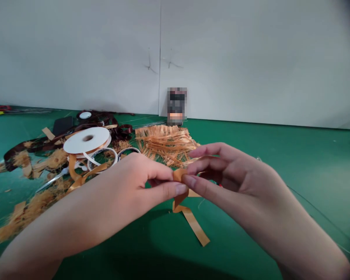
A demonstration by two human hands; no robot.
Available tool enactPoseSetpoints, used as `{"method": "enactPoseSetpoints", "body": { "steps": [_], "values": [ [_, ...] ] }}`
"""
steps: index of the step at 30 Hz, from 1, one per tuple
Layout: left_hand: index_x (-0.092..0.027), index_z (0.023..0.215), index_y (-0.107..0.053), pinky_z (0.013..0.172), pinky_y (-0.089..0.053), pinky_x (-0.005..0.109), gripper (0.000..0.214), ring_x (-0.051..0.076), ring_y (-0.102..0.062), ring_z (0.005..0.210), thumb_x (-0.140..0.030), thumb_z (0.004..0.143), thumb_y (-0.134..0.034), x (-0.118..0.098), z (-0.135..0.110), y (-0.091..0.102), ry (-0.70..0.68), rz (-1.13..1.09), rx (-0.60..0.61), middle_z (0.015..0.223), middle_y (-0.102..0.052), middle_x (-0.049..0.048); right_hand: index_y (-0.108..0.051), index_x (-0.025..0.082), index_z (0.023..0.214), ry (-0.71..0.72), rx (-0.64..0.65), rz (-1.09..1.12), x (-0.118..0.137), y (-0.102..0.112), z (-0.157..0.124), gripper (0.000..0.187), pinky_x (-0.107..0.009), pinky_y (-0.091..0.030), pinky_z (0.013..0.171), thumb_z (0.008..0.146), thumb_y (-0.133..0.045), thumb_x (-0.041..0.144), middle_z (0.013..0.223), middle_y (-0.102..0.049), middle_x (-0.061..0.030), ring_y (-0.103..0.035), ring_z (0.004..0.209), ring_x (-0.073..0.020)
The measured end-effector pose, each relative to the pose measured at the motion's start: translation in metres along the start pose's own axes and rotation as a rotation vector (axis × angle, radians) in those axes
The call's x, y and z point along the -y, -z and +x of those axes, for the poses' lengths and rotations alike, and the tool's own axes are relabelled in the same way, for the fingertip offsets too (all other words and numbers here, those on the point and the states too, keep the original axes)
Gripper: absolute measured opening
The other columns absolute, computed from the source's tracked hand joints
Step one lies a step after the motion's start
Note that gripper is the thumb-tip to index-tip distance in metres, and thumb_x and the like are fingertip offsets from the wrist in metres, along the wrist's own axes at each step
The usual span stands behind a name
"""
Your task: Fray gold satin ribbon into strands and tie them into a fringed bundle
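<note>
An orange-gold ribbon (196,226) is pinched between my two hands above the green table, and its loose tail hangs down in a bend. My left hand (146,184) grips it with thumb and forefinger. From the other side, my right hand (224,175) pinches the same short stretch between thumb and fingers, the tips nearly meeting. Behind the hands lies a bundle of frayed orange ribbon pieces (166,144). To the left, a white ribbon spool (87,140) rests beside white-handled scissors (54,179).
Frayed fibres and ribbon scraps (37,206) cover the left of the green table (280,151). Dark brown ribbon (29,146) lies behind them, with yellow-and-red-handled pliers (0,111) at the far left. A blurred-out upright object (177,105) leans against the white wall (251,58).
</note>
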State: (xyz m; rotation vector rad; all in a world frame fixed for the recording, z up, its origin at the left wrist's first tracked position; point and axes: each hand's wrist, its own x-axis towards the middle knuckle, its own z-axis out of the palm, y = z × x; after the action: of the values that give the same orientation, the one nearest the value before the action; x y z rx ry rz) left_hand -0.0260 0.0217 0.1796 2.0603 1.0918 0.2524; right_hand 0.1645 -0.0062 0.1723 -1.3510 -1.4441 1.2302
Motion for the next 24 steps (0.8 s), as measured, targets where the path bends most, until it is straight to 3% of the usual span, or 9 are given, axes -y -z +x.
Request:
{"method": "enactPoseSetpoints", "body": {
  "steps": [3, 8, 13, 18, 24],
  "values": [
    [-0.024, 0.085, -0.072, 0.057, -0.041, 0.023, 0.033, 0.014, -0.058, 0.064, -0.048, 0.090, -0.051, -0.004, 0.000, 0.001, 0.017, 0.013, -0.052, 0.072, -0.067, -0.0016, -0.059, 0.020, 0.091, -0.007, -0.022, 0.012, -0.002, -0.001, 0.003, 0.027, -0.028, -0.060, 0.061, 0.072, -0.074, 0.034, 0.079, -0.070, -0.0040, -0.070, 0.073, -0.0185],
    [-0.029, 0.097, -0.069, 0.069, -0.045, 0.023, 0.023, 0.017, -0.062, 0.086, -0.048, 0.086, -0.059, -0.013, 0.000, 0.003, 0.036, 0.040, -0.290, 0.096, -0.070, -0.0034, -0.057, 0.020, 0.092, 0.014, -0.029, 0.001, 0.000, 0.000, 0.001, 0.026, -0.032, -0.059, 0.071, 0.073, -0.072, 0.030, 0.079, -0.070, -0.0032, -0.070, 0.077, -0.0186],
    [-0.028, 0.083, -0.070, 0.066, -0.045, 0.023, 0.023, 0.016, -0.061, 0.080, -0.045, 0.089, -0.056, -0.012, 0.000, 0.003, 0.028, 0.063, -0.294, 0.088, -0.070, -0.0044, -0.057, 0.021, 0.093, -0.048, -0.037, 0.023, 0.004, -0.002, -0.003, 0.025, -0.032, -0.058, 0.072, 0.074, -0.072, 0.029, 0.078, -0.071, -0.0029, -0.070, 0.078, -0.0183],
    [-0.025, 0.082, -0.067, 0.056, -0.040, 0.023, 0.025, 0.014, -0.057, 0.069, -0.044, 0.091, -0.053, -0.012, 0.000, 0.003, 0.048, 0.101, -0.315, 0.079, -0.067, -0.0031, -0.057, 0.020, 0.093, -0.025, -0.010, 0.036, 0.002, -0.002, -0.001, 0.028, -0.031, -0.058, 0.069, 0.072, -0.073, 0.029, 0.075, -0.071, -0.0025, -0.070, 0.075, -0.0186],
    [-0.025, 0.081, -0.066, 0.054, -0.038, 0.022, 0.027, 0.015, -0.058, 0.069, -0.047, 0.089, -0.053, -0.006, 0.002, 0.002, 0.073, 0.158, -0.503, 0.076, -0.067, -0.0038, -0.058, 0.020, 0.091, 0.016, -0.044, -0.003, 0.002, 0.000, 0.000, 0.023, -0.029, -0.056, 0.066, 0.073, -0.070, 0.025, 0.072, -0.069, -0.0011, -0.069, 0.070, -0.0162]
  ]
}}
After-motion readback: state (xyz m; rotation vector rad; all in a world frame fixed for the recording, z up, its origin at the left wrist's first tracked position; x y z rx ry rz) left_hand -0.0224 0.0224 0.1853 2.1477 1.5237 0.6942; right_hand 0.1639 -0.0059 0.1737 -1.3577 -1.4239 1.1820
